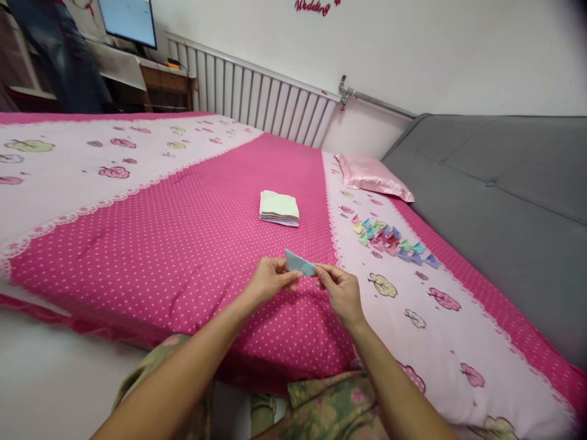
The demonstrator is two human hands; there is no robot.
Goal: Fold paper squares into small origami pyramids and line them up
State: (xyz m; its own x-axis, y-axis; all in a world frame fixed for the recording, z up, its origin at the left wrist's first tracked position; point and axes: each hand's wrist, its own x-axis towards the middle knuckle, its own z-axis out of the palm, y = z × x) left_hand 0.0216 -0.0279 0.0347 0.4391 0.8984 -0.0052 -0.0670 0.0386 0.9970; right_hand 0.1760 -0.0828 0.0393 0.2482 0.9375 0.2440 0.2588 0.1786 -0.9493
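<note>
A small light-blue folded paper (299,263) is held just above the pink dotted bedspread (183,244). My left hand (271,278) pinches its left end and my right hand (340,292) pinches its right end, fingers closed on it. Beyond the hands lies a stack of pale square papers (279,208). To the right, several small folded paper pieces in mixed colours (392,239) lie in rows on the pale border of the bedspread.
A pink satin pillow (373,176) lies at the bed's far right by a grey headboard or sofa (504,195). A white radiator (257,98) runs along the wall. A desk with a monitor (128,21) and a standing person (59,55) are at far left.
</note>
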